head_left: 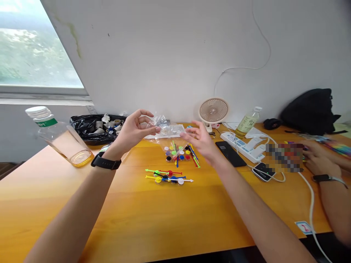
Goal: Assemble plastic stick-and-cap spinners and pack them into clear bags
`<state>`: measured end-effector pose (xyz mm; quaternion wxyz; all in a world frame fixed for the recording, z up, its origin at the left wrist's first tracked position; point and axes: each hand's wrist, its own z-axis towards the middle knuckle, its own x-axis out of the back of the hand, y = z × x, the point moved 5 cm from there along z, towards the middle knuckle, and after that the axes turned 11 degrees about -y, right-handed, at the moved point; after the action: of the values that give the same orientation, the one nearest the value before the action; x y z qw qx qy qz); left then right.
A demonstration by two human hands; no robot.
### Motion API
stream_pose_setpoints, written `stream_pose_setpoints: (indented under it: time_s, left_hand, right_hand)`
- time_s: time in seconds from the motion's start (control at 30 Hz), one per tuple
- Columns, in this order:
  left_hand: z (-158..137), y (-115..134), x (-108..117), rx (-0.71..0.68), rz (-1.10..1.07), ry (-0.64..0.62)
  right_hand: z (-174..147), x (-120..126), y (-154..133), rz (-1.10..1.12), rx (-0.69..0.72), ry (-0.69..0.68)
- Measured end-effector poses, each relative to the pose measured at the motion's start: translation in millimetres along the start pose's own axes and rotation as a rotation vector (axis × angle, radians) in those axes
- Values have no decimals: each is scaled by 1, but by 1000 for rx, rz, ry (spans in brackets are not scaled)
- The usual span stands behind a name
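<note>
While the clear plastic bag [161,120] hangs between the two hands near the centre of the frame, it would be best handled with a light pinch on each side, tension kept even so the thin film doesn't tear. Lifting its rim a little would also keep it clear of the arrow spinners [165,178] lined up on the tabletop [164,226] just below centre. More coloured discs [182,157] show through or behind the film; I can't tell whether they lie inside.

The left hand [135,128] comes up from the lower left, wrist bent, palm turned inward, thumb and forefinger nearly closed on the bag's edge, other fingers loosely curled. Reaching from the lower right, the right hand [201,140] mirrors it, fingers half bent and pointing left at the bag's other side; whether they grip it isn't clear.
</note>
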<state>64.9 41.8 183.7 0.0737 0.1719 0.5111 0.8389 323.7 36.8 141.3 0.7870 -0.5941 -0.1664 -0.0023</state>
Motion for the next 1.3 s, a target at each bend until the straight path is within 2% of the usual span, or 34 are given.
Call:
stream_pose_setpoints:
  time_s: [0.07,0.1,0.13,0.27,0.47,0.6,0.8,0.97,1.03,1.2,1.3]
  left_hand:
    - [1,-1,3,-5,-11,18]
    - [1,-3,5,2,-5,20]
    - [1,-6,6,20,6,2]
    - [-1,-26,12,121,38,-157]
    - [-6,-48,31,205,48,-296]
    - [-7,-49,24,228,107,-405]
    - [3,-45,6,145,185,-286]
    - [1,-39,-4,156,318,-470]
    - [0,-36,-3,159,331,-458]
    - [2,-30,13,134,275,-270]
    - [2,-32,23,184,266,-276]
  right_hand:
    - [22,-3,-6,120,-83,-257]
    - [30,-3,-9,155,-88,-325]
    - [38,-1,-13,183,-77,-345]
    - [58,7,-14,240,-23,-276]
    - [65,20,0,55,-45,-390]
    - [64,22,0,19,-45,-391]
    - [58,-1,-14,-80,-58,-600]
    - [54,-1,-24,-84,-25,-601]
    - [53,1,-25,-72,-4,-585]
    - [53,3,-18,-9,-30,-648]
    - [55,9,-14,-33,-51,-651]
